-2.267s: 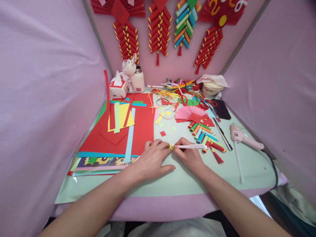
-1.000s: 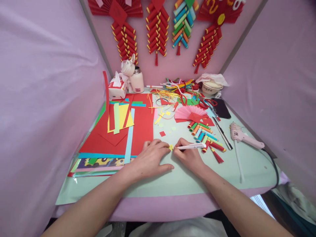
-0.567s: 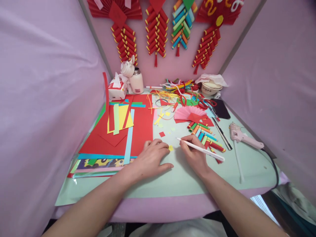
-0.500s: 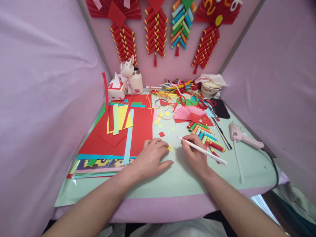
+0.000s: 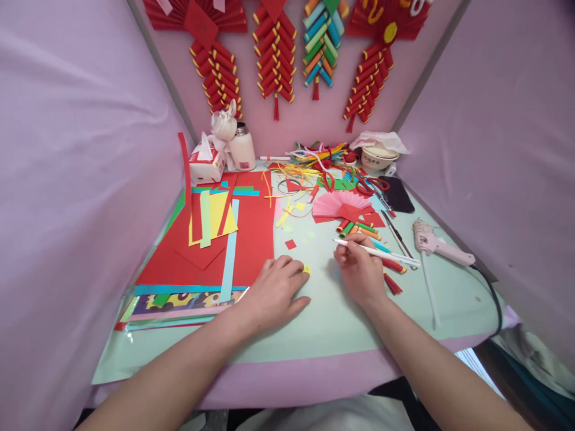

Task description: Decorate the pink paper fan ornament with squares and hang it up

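My left hand (image 5: pixel 282 290) rests palm down on the table, fingers loosely spread. Its index fingertip touches a small yellow paper piece (image 5: pixel 307 269), whose markings are too small to read. A white pen (image 5: pixel 381 252) is gripped between the thumb and fingers of my right hand (image 5: pixel 362 272), its tip pointing left and held above the table. Beyond that hand lies a pink paper fan (image 5: pixel 339 205) with colourful paper rolls (image 5: pixel 359 230) below it, partly covered by the hand. A red tassel (image 5: pixel 392 284) shows beside my right wrist.
Red paper sheets (image 5: pixel 251 239) with coloured strips cover the left side. A glue gun (image 5: pixel 442 242) with its cable lies at the right. Scissors (image 5: pixel 372 187), a black phone-like slab (image 5: pixel 399 194), pipe cleaners (image 5: pixel 318 154), a tissue box (image 5: pixel 206 164) and a bowl (image 5: pixel 380 157) stand further back.
My right hand has moved slightly up and right with the pen, away from the yellow piece. My left hand stays by that piece. The view has shifted a little.
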### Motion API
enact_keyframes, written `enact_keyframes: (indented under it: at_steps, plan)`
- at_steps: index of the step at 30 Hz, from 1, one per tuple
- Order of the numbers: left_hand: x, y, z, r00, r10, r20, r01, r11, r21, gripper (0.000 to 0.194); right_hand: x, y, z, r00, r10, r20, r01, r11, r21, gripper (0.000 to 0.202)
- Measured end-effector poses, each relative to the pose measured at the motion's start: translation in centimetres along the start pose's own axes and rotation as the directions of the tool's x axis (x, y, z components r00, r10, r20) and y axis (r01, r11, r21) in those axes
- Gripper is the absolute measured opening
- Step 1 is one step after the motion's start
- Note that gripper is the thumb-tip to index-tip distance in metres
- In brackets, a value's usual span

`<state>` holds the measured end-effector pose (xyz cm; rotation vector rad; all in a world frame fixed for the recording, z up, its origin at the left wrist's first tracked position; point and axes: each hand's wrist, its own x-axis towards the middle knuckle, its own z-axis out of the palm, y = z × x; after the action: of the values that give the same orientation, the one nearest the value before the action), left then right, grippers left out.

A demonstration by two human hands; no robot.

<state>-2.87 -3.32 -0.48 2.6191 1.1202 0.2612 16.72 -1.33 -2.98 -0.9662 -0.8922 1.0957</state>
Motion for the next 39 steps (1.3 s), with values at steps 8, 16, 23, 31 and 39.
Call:
enact_keyframes:
  at_steps: [8, 16, 23, 31, 39]
  plan:
    - [0.0, 0.0, -0.2, 0.997, -0.022, -0.079, 0.023, 1.000, 0.012, 0.019, -0.5, -1.6, -1.7, 0.993, -0.024, 0.118, 0.058, 0.955, -0.291, 0.020]
    - [-0.1, 0.0, 0.2, 0.998, 0.026, -0.057, -0.024, 0.999, 0.025, 0.020, -5.0, -3.8, -6.8, 0.859, -0.010, 0.512, 0.433, 0.546, -0.717, 0.025]
    - [0.0, -0.1, 0.4, 0.990, 0.008, -0.142, -0.015, 0.999, -0.048, 0.023, -3.0, -3.2, -4.8, 0.999, -0.032, 0.003, 0.032, 0.986, -0.161, 0.015]
    - [0.0, -0.3, 0.2, 0.981, -0.010, -0.195, -0.008, 0.996, -0.091, 0.022, 1.0, -5.7, -2.8, 0.989, 0.142, 0.045, -0.149, 0.921, 0.360, 0.016]
    - [1.5, 0.6, -0.5, 0.956, -0.284, -0.072, 0.141, 0.663, -0.736, 0.029, 1.3, -4.8, -1.1, 0.972, 0.158, 0.175, -0.205, 0.934, 0.293, 0.025]
